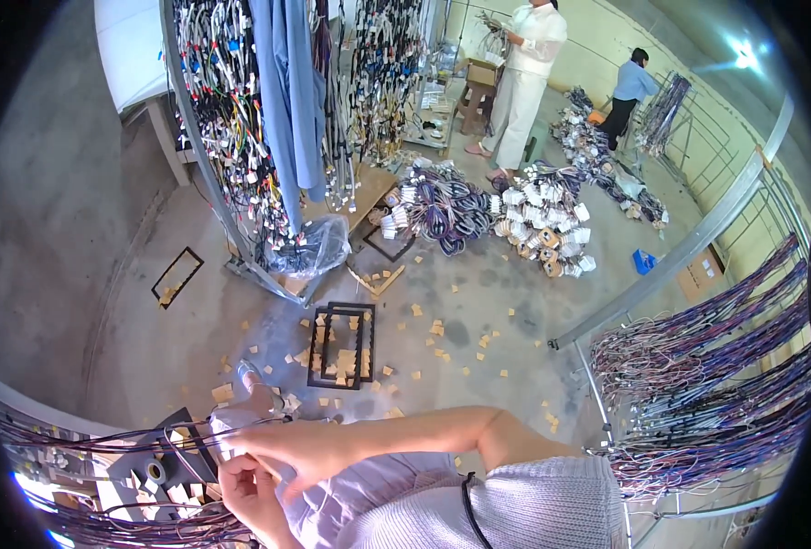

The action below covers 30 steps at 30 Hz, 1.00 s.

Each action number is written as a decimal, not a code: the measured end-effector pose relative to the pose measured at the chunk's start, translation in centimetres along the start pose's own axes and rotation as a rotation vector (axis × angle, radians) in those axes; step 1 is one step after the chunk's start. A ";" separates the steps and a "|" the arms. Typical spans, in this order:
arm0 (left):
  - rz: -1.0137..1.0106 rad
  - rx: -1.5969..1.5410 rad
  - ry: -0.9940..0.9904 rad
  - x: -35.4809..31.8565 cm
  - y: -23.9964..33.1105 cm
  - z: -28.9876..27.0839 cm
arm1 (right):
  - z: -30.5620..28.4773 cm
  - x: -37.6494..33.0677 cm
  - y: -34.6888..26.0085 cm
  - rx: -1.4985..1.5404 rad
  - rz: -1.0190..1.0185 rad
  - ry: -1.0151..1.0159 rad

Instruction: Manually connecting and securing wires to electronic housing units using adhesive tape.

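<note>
My right hand [300,448] reaches in from the right at the lower left, fingers closed around the end of a bundle of dark wires [112,430]. The bundle runs from the left edge to this hand. Just below, my left hand [248,489] is closed in a pinch, its fingertips close to those of the right. What the left fingers hold is too small and hidden to make out. More dark wires [140,531] pass to the left of and below my left hand. A roll of tape [155,472] lies on a dark surface beside the wires.
Black frames [341,343] and scattered tan pieces lie on the floor. Ahead stand racks of hanging wire harnesses [213,110] with a blue garment [286,101]. Harness piles [442,206] lie beyond. A wire rack [707,384] stands right. Two people [524,82] work farther back.
</note>
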<state>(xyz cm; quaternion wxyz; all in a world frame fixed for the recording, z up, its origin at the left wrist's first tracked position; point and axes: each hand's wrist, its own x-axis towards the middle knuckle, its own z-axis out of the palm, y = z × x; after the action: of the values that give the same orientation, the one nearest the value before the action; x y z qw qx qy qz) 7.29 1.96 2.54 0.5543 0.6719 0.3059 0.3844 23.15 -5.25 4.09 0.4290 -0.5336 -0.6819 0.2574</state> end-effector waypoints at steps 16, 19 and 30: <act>-0.255 -0.279 -0.010 -2.0 1.7 -2.1 | -7.6 1.3 1.3 0.017 -0.122 -0.182; -0.320 -0.336 0.019 -2.6 0.9 -2.9 | -5.3 0.9 1.3 0.418 0.152 0.027; -0.480 0.065 -0.085 -9.2 -0.1 -7.2 | 3.3 -4.0 4.6 0.596 0.364 -0.135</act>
<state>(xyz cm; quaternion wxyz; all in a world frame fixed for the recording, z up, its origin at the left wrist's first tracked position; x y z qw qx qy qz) -3.65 -2.03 1.46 0.6202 0.6131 0.4454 0.2030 22.91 -7.36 -2.49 0.4671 -0.4794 -0.4974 0.5519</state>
